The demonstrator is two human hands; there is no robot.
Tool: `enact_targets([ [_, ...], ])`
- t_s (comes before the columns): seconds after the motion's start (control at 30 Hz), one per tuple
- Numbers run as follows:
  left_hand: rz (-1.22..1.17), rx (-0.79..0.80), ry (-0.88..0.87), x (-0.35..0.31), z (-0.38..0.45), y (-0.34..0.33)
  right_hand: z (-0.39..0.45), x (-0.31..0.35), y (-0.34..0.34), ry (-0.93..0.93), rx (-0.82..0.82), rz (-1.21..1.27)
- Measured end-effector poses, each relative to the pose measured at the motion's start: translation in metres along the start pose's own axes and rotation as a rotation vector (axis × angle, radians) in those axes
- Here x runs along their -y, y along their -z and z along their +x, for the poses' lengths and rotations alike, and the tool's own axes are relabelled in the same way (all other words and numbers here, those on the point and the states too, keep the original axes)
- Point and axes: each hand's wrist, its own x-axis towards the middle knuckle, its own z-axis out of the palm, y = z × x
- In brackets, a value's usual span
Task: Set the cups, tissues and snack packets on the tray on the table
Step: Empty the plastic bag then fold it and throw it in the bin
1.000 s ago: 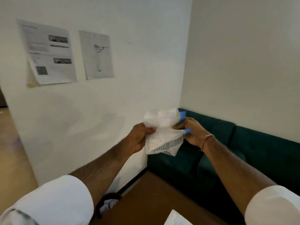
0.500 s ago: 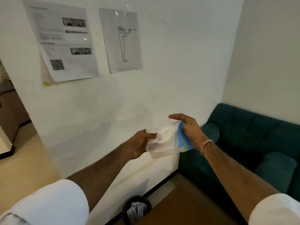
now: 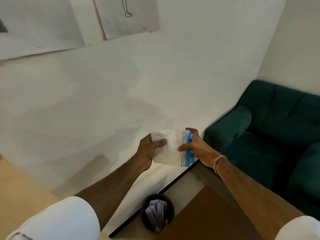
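I hold a clear plastic tissue packet (image 3: 170,149) with a blue end out in front of me, in front of the white wall. My left hand (image 3: 149,150) grips its left end, thumb across the top. My right hand (image 3: 194,146) pinches its blue right end between thumb and fingers. The brown table (image 3: 207,217) shows only as a corner at the bottom. No tray, cups or snack packets are in view.
A dark waste bin (image 3: 156,213) with crumpled paper stands on the floor between the wall and the table corner. A dark green sofa (image 3: 270,129) fills the right side. Paper sheets (image 3: 126,16) hang on the wall above.
The view has tilted downward, so the bin and table corner show more. Both hands have lowered with the packet and flattened it more level between them.
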Motion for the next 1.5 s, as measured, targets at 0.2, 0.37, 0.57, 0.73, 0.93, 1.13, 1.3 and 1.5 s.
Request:
enact_targets([
  [0.2,-0.058,0.066,0.215,0.065,0.072,0.046,0.084,-0.075,-0.026,-0.136,-0.142,0.030],
  [0.37,-0.094,0.052,0.455,0.159,0.120,0.090,0.150,-0.154,-0.056,-0.252,-0.187,-0.013],
  [0.57,-0.068,-0.105,0.573,0.292,0.159,0.140,0.206,-0.273,-0.089,-0.339,-0.207,-0.146],
  [0.73,0.108,-0.187,0.655,0.403,0.185,0.170,0.238,-0.379,-0.119,-0.460,-0.211,-0.352],
  [0.93,0.168,-0.225,0.932,0.513,0.192,0.204,0.268,-0.500,-0.165,-0.715,-0.209,-0.395],
  [1.13,0.144,-0.247,0.974,0.601,0.193,0.246,0.289,-0.598,-0.207,-0.982,-0.215,-0.131],
  [1.3,0.134,-0.233,1.049,0.654,0.210,0.258,0.300,-0.660,-0.227,-1.060,-0.269,0.023],
  [1.5,0.210,-0.147,1.060,0.698,0.231,0.260,0.314,-0.694,-0.241,-1.095,-0.154,0.033],
])
